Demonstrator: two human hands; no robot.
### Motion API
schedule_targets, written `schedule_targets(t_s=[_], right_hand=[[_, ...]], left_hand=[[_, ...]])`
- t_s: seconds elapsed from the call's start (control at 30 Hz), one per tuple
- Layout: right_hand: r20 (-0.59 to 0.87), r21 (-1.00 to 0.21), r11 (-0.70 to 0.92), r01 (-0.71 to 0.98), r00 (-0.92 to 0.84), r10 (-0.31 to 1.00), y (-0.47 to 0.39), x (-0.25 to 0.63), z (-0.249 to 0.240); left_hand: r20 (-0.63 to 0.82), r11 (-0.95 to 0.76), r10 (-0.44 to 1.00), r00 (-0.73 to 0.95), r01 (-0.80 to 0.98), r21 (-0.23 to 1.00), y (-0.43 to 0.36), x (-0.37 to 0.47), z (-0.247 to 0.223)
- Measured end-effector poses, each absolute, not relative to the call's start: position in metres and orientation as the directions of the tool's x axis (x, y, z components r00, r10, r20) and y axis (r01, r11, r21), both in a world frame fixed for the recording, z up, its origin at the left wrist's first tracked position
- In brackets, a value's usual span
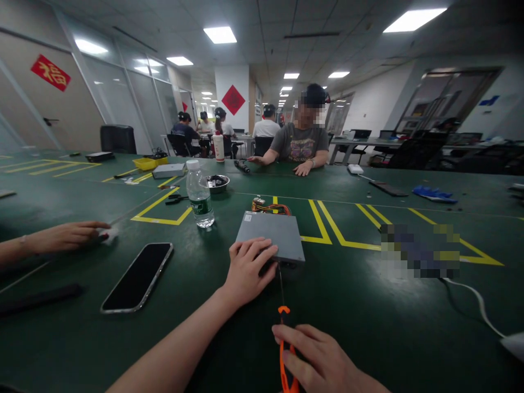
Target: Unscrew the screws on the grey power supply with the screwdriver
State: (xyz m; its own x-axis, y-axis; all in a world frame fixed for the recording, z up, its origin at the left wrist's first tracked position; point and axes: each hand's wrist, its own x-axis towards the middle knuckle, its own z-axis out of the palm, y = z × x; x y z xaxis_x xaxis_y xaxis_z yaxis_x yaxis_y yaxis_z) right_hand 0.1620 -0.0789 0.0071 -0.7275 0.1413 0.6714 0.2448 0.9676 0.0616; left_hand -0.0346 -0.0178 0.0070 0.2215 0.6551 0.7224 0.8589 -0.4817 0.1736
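A grey metal computer power supply (278,232) lies on the green table in front of me, its bundle of coloured cables (272,207) at the far side. My left hand (251,273) rests on its near left corner, fingers over the top and thumb at the near face. In my right hand (313,352) is a screwdriver (282,311) with an orange and black handle. Its thin shaft points away from me, and the tip meets the near face of the power supply beside my left thumb. The exact contact spot is too small to make out.
Left of the power supply stand a water bottle (199,196) and a metal bowl (216,183). A phone (138,278) lies nearer me. Another person's hand (77,236) reaches in from the left. Across the table sits a co-worker (303,142). A white cable (477,300) runs at right.
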Motion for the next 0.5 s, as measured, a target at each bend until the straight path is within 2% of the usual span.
schedule_targets(t_s=[0.17,0.23,0.3,0.43,0.5], right_hand=[[0.63,0.103,0.951,0.29,-0.759,0.164,-0.082,0.158,0.018],[0.654,0.119,0.95,0.29,-0.742,0.145,-0.08,0.161,0.014],[0.755,0.103,0.943,0.317,-0.642,0.134,-0.077,0.165,0.005],[0.72,0.131,0.941,0.312,-0.683,0.126,-0.074,0.167,-0.008],[0.77,0.141,0.948,0.286,-0.633,0.076,-0.075,0.167,-0.002]], left_hand=[[0.717,-0.476,0.66,0.224,0.863,0.169,-0.019,-0.034,0.008],[0.721,-0.472,0.658,0.219,0.866,0.168,-0.019,-0.034,0.008],[0.725,-0.469,0.655,0.21,0.866,0.172,-0.019,-0.033,0.007],[0.724,-0.478,0.658,0.209,0.858,0.187,-0.019,-0.033,0.006],[0.726,-0.479,0.656,0.205,0.857,0.191,-0.018,-0.033,0.006]])
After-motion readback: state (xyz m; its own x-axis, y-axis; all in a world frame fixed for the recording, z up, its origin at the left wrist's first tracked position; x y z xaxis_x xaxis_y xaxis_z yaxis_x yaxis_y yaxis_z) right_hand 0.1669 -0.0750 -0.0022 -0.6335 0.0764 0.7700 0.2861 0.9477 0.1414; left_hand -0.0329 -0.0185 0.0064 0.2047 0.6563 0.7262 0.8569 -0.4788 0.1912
